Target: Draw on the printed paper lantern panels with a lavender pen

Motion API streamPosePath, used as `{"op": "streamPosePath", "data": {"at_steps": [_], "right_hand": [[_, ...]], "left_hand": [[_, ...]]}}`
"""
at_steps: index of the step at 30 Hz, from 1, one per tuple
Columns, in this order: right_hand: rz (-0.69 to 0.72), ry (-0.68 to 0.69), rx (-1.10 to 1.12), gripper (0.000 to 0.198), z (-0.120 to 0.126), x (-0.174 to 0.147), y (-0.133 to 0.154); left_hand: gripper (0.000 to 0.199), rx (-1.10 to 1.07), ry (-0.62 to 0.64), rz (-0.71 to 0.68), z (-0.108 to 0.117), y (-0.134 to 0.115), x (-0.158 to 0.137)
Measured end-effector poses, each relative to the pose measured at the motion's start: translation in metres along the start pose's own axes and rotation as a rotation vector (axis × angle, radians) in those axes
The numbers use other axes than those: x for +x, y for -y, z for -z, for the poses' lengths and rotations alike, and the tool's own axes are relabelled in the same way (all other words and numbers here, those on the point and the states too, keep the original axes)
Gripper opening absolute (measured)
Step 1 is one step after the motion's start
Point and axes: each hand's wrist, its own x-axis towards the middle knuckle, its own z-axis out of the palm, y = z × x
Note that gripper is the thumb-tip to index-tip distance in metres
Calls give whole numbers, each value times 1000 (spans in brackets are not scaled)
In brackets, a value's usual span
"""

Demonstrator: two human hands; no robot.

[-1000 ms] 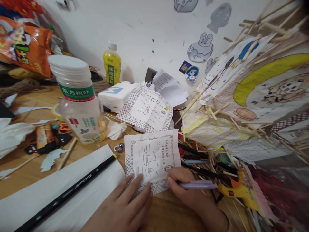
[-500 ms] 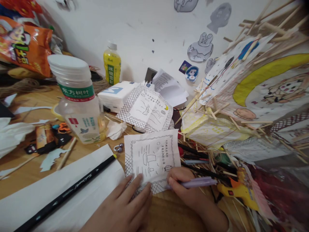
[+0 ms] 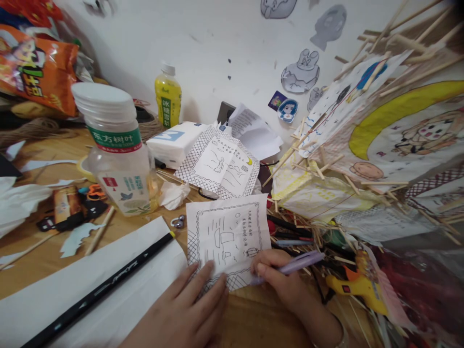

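Note:
A white sheet of paper (image 3: 232, 227) with a line-drawn boat, written characters and a cross-hatched border lies on the wooden table in front of me. My left hand (image 3: 195, 299) rests flat over its lower left corner, fingers spread. Pinched in my right hand (image 3: 277, 275) is a light purple pen (image 3: 302, 262), its tip at the sheet's lower right edge. Left of the sheet, a black marker (image 3: 105, 285) with a yellow end lies across a larger blank paper (image 3: 145, 275).
A plastic bottle with a white lid (image 3: 118, 150) stands at left, a yellow drink bottle (image 3: 168, 96) behind it. Another drawn sheet (image 3: 221, 164) leans on a tissue pack (image 3: 172, 142). At right are a stick-and-paper frame (image 3: 406, 135), a yellow glue gun (image 3: 358, 290) and loose sticks.
The purple pen has tilted, its back end rising slightly, and the right hand's fingers have shifted around it. My left hand and the sheet stay in place.

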Motion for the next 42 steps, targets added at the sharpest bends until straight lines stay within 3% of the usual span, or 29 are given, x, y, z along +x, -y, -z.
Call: {"op": "streamPosePath", "data": {"at_steps": [4,8,20,42], "right_hand": [[-2,35,-33,23,1,-1,5],[115,79,-90,27,-2,-2,4],[219,82,-189,26,-4,2,11],[149,88,-238,26,-3,-1,10]], "left_hand": [[59,-6,-20,-36,-1,6,-2],[67,-42,-18,-40,-3,6,-2],[63,-35,-9,-55,-5,8,-3],[64,-31,19,-55,-6,8,-3]]}}
